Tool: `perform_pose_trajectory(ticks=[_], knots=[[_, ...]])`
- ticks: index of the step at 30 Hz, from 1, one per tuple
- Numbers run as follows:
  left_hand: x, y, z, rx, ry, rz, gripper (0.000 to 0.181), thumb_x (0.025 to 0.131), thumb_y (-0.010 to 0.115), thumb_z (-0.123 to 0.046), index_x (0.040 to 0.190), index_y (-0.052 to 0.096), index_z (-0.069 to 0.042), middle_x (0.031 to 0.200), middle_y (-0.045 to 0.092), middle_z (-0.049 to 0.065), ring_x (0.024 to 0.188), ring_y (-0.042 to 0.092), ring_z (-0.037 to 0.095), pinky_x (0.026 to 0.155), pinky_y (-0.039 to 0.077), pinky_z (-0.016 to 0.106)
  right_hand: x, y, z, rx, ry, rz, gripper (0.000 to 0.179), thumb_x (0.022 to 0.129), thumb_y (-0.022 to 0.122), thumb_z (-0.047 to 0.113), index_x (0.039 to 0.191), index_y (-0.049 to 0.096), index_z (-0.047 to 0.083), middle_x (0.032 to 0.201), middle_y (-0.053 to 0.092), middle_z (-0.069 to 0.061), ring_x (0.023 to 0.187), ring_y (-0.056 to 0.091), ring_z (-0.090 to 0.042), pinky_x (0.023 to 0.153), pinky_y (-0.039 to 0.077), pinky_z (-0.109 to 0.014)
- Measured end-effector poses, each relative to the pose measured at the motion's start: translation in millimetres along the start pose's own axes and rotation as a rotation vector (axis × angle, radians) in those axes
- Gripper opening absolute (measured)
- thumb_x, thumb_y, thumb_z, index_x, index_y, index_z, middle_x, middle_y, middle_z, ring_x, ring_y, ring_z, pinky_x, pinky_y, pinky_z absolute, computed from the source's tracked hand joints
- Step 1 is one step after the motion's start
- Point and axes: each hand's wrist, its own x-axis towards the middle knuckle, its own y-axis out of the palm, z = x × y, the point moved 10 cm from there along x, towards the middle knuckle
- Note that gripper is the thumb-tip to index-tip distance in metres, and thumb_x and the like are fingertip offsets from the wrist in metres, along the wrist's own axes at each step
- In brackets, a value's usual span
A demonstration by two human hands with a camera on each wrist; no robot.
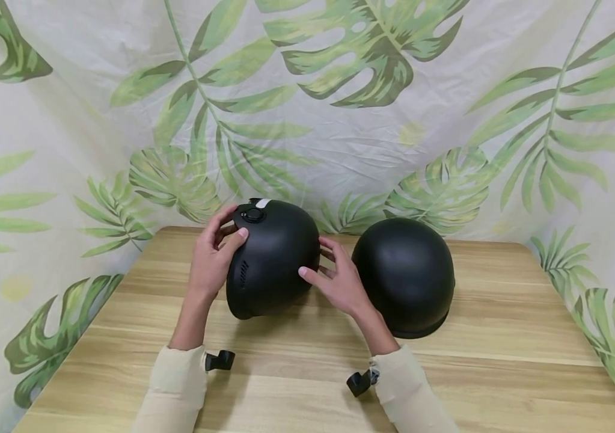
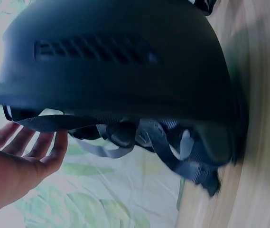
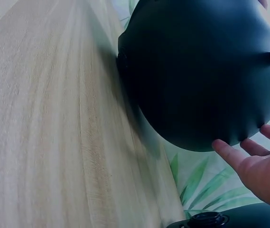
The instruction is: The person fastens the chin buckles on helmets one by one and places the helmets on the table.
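Observation:
Tipped on its side, a matte black helmet (image 1: pixel 280 258) is held between both hands over the wooden table. My left hand (image 1: pixel 212 258) grips its rim, thumb on the outer shell and fingers reaching under the edge. On the rounded crown, the thumb and fingertips of my right hand (image 1: pixel 342 282) hold the opposite side. Grey chin straps (image 2: pixel 165 154) hang from the helmet's opening in the left wrist view, below slanted vent slots (image 2: pixel 97 49). A round dial (image 1: pixel 253 214) and a white patch show near the rim.
Close to the right hand, a second black helmet (image 1: pixel 404 270) rests dome up on the wooden table (image 1: pixel 285 397). A leaf-patterned cloth (image 1: pixel 339 138) hangs behind the table. Small black devices (image 1: pixel 220 361) stick out from both wrists.

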Motion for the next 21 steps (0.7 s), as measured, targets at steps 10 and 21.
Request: perform_pose_trajectory(ticks=[10,21], knots=[[-3.5,20.7,-10.1,0.067,0.065,0.025,0.056,0.104,0.071,-0.019,0.158,0.056,-0.022,0.158,0.057,0.005,0.134,0.062,0.027,0.097,0.053,0.011,2.1,0.1,-12.9,0.000,0.072,0.023,0.074,0.098,0.078,0.026,0.163,0.042,0.016,0.168,0.043,-0.009,0.151,0.050,-0.038,0.118,0.050,-0.056],[-7.5,27.5,-17.1,0.111,0.147,0.038,0.057,0.101,0.072,-0.012,0.156,0.058,-0.022,0.157,0.059,0.005,0.134,0.061,0.026,0.107,0.055,0.045,1.3,-2.7,-3.2,0.000,0.025,-0.015,0.074,0.097,0.080,0.024,0.161,0.045,0.014,0.167,0.043,-0.011,0.154,0.047,-0.038,0.119,0.048,-0.057]])
